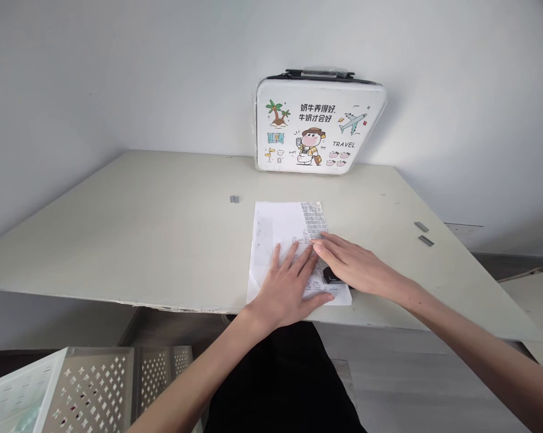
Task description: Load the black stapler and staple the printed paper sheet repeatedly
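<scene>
White paper [273, 225] lies beneath the splayed left hand [285, 290]; the right hand [355, 263] half-covers a black object [330, 276], grip unclear.

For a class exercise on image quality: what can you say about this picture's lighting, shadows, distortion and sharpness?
Head view: soft light, with a faint shadow on the wall right of the case; head view: the table seems stretched toward the sides; head view: the case's large print is readable, but the paper's small print is not.
</scene>
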`<state>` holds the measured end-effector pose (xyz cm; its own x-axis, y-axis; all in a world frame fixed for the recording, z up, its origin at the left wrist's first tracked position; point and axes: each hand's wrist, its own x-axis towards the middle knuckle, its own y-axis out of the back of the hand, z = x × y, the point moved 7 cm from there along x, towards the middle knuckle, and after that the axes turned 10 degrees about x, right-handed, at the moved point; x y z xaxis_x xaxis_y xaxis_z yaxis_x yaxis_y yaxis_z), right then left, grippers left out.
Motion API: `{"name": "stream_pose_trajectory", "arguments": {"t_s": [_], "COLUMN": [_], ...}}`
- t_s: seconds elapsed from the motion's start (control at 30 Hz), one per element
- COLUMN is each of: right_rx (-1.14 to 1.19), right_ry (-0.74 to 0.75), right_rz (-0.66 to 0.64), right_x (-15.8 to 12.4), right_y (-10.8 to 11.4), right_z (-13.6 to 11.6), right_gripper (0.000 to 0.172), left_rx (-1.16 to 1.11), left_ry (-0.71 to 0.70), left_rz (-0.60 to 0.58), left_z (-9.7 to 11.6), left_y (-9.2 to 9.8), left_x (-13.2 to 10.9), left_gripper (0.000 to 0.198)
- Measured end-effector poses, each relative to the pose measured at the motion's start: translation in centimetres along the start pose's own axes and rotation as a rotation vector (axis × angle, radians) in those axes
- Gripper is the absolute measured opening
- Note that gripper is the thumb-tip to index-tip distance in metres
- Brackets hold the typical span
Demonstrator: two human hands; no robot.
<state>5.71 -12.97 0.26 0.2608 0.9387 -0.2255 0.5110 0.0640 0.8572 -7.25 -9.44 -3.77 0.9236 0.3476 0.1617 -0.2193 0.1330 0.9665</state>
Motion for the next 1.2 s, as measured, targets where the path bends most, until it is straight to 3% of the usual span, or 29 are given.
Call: {"name": "stream_pose_trajectory", "arguments": {"t_s": [0.77,1.2], "right_rx": [-0.086,-0.396], "right_ry": [-0.014,0.05], "right_rz": [-0.025,0.124], "right_x": [0.1,0.9], "right_y": [-0.5,-2.0], "right_z": [-0.1,-0.7], "right_gripper": [0.065,0.06], "left_rx": [0.007,0.036], "left_ry": [-0.009,-0.006], "left_rz": [0.021,0.046], "left_z": [0.0,0.0], "left_y": [-0.1,-0.1], "left_x": [0.0,0.0], "left_gripper": [0.089,0.085]}}
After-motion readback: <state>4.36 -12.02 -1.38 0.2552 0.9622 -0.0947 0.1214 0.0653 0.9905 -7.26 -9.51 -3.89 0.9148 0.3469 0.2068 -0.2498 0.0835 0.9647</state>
